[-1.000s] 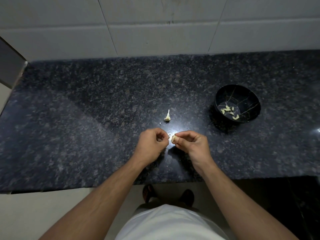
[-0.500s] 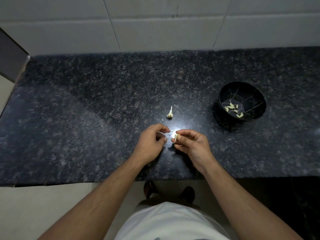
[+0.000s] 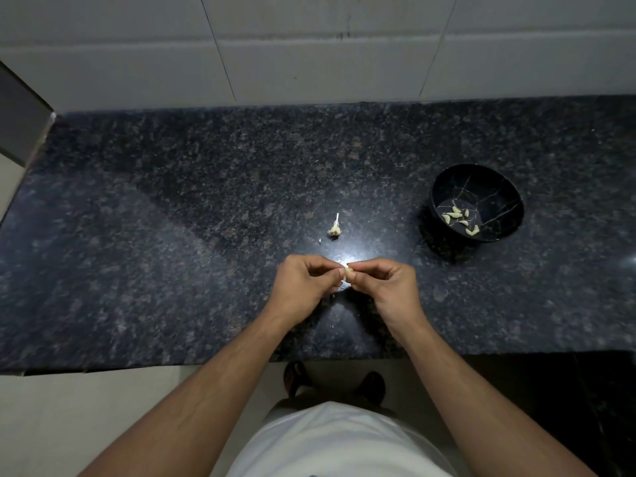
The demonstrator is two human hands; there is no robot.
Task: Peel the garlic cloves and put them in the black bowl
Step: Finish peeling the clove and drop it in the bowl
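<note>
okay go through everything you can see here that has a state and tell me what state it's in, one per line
garlic clove: pinched between both hands above the counter.
left hand: fingers curled, pinching the clove.
right hand: fingers curled, pinching the clove.
black bowl: upright, holding several peeled cloves.
garlic stem remnant: lying on the counter, untouched.

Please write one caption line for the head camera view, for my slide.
Both hands, left and right, pinch a pale garlic clove above the dark speckled granite counter.

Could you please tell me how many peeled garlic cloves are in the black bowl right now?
About 6, clustered on the floor of the black bowl, toward its left-front side; small ones may overlap.
</note>
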